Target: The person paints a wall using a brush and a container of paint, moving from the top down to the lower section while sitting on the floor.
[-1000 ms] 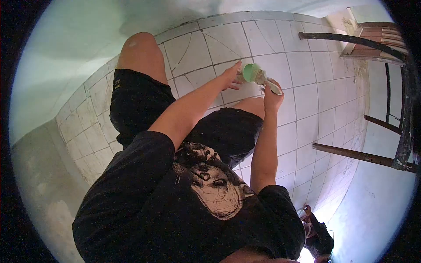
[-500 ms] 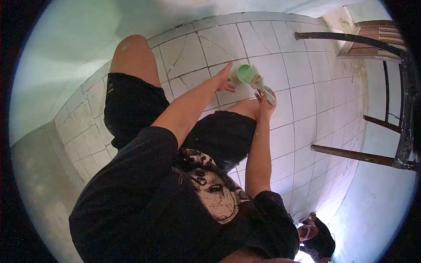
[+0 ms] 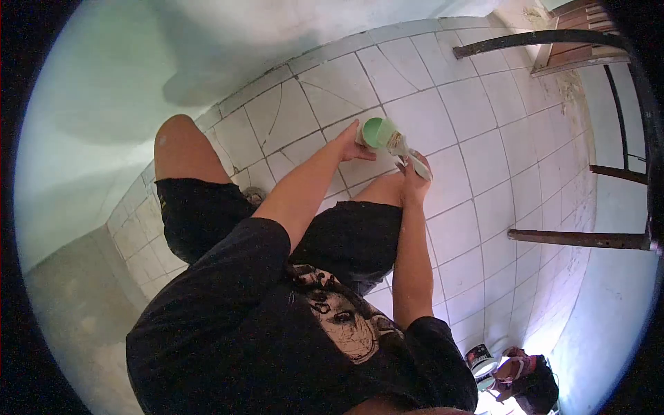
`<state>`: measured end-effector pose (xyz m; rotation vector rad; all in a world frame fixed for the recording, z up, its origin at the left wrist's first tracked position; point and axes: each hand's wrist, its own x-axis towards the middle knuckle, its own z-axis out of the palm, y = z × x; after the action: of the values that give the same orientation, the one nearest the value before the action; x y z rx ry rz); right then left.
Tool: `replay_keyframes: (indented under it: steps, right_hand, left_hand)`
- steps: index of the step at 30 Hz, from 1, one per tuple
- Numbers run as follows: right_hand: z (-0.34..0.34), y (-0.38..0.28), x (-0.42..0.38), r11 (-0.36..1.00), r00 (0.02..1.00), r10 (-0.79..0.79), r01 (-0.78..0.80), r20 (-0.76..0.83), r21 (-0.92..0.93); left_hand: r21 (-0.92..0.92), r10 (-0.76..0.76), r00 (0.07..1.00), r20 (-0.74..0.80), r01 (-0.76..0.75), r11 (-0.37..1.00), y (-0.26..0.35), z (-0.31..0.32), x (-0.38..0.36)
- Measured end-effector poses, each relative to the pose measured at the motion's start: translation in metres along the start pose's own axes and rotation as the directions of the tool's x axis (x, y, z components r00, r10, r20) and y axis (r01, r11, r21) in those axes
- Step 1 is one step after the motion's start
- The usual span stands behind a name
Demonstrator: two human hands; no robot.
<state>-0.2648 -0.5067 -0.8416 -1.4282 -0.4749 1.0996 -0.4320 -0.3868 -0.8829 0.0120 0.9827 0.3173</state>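
Observation:
My left hand (image 3: 355, 145) curves round the side of a small cup (image 3: 377, 132) with green inside, its thumb and fingers on either side. My right hand (image 3: 416, 176) is closed round the pale handle of a paintbrush (image 3: 398, 144). The brush head points toward the cup and overlaps its right rim in this view. Cup and brush are in front of my bent knees, over the white floor tiles (image 3: 430, 114). The far side of the cup is partly covered by the brush.
A dark metal frame (image 3: 574, 239) with legs stands on the right, near brown wooden slats (image 3: 577, 28). A pale green wall (image 3: 104, 117) runs along the left and top. At the lower right are a white bucket (image 3: 482, 361) and a dark and red bundle (image 3: 529, 380).
My left hand has closed in on the cup and now curves round it. The brush stays in my right hand. The view has shifted, bringing the bucket into sight.

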Motion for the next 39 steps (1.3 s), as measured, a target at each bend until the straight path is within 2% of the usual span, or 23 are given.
replay_keyframes:
  steps: [4,6,8,11,12,13,14,15,16,18,21,24,25,26,27,29,33,34,35,36,37,38,39]
  right_hand:
    - [0.004,-0.01,-0.005,1.0,0.999,0.001,-0.001,-0.04,-0.004]
    - [0.001,-0.011,-0.008,1.0,0.997,0.002,-0.001,-0.075,0.016]
    - [-0.006,-0.006,-0.006,0.998,0.999,-0.031,0.029,-0.024,-0.056]
    - [-0.013,0.001,-0.001,0.988,0.994,-0.059,0.044,-0.092,-0.149]
    - [-0.016,0.002,-0.002,0.988,0.993,-0.059,0.044,-0.098,-0.148]
    - [-0.011,-0.01,-0.006,0.998,0.987,-0.039,0.03,-0.157,-0.061]
    - [-0.01,-0.018,-0.008,0.999,0.977,-0.015,0.021,-0.213,0.026]
    - [-0.014,-0.017,-0.006,0.999,0.976,-0.018,0.024,-0.218,0.027]
    - [-0.017,-0.016,-0.005,0.998,0.969,-0.027,0.041,-0.246,0.051]
    - [-0.023,-0.014,0.001,0.995,0.961,-0.033,0.057,-0.275,0.081]
    - [-0.029,-0.023,0.004,0.99,0.951,-0.004,0.047,-0.308,0.13]
    - [-0.037,-0.024,0.005,0.998,0.951,-0.048,0.058,-0.305,0.025]
    - [-0.041,-0.022,0.007,0.994,0.958,-0.1,0.081,-0.267,-0.079]
    - [-0.045,-0.021,0.008,0.977,0.964,-0.147,0.107,-0.223,-0.184]
    - [-0.049,-0.02,0.009,0.977,0.96,-0.15,0.107,-0.235,-0.187]
    - [-0.041,-0.031,0.009,0.997,0.951,-0.048,0.065,-0.307,0.046]
    - [-0.044,-0.027,0.017,0.992,0.957,-0.004,0.04,-0.289,0.119]
    - [-0.043,-0.025,0.019,0.961,0.957,0.043,0.039,-0.286,0.275]
    - [-0.043,-0.024,0.02,0.903,0.957,0.091,0.038,-0.277,0.427]
    - [-0.044,-0.023,0.022,0.899,0.957,0.093,0.038,-0.275,0.436]
    - [-0.046,-0.024,0.023,0.839,0.95,0.176,-0.008,-0.257,0.544]
    - [-0.047,-0.025,0.026,0.76,0.94,0.252,-0.043,-0.232,0.648]
    - [-0.05,-0.018,0.03,0.741,0.942,0.263,-0.06,-0.207,0.668]
  left_hand:
    - [0.11,0.049,0.999,-0.013,-0.047,0.993,0.003,0.005,0.008]
    - [-0.014,0.029,0.999,0.038,-0.028,1.0,0.004,-0.001,0.023]
    - [0.048,0.031,0.998,0.063,-0.034,0.998,0.005,0.003,0.025]
    - [0.109,0.003,0.993,0.117,-0.016,0.994,0.007,0.005,0.04]
    - [0.109,-0.023,0.989,0.148,0.007,0.994,0.006,0.005,0.049]
    - [0.113,-0.029,0.988,0.15,0.012,0.993,0.006,0.014,0.045]
    - [0.305,0.089,0.991,0.103,-0.116,0.945,0.004,0.029,0.033]
    - [0.488,0.215,0.973,0.083,-0.227,0.843,0.004,0.041,0.027]
    - [0.489,0.212,0.974,0.085,-0.226,0.842,0.006,0.045,0.033]
    - [0.252,-0.086,0.996,0.036,0.074,0.965,0.016,0.053,0.046]
    - [0.333,-0.06,0.992,0.111,0.02,0.943,0.014,0.058,0.064]
    - [0.305,-0.049,0.992,0.115,0.012,0.952,0.016,0.073,0.062]
    - [0.316,-0.064,0.991,0.12,0.022,0.948,0.016,0.075,0.068]
    - [0.302,-0.081,0.995,0.06,0.059,0.951,0.018,0.077,0.075]
    - [0.283,-0.097,0.995,-0.002,0.094,0.955,0.018,0.078,0.08]
    - [0.254,-0.101,0.994,0.04,0.087,0.963,0.02,0.084,0.075]
    - [0.133,-0.104,0.99,0.091,0.092,0.987,0.022,0.08,0.056]
    - [0.138,-0.097,0.991,0.09,0.084,0.987,0.024,0.078,0.051]
    - [0.167,-0.117,0.992,-0.051,0.124,0.978,0.026,0.075,0.045]
    - [0.187,-0.133,0.972,-0.194,0.169,0.968,0.028,0.071,0.038]
    - [0.192,-0.129,0.971,-0.203,0.169,0.967,0.03,0.063,0.032]
    - [0.294,-0.137,0.977,-0.161,0.18,0.939,0.036,0.052,0.028]
    - [0.399,-0.149,0.982,-0.114,0.183,0.898,0.045,0.042,0.023]
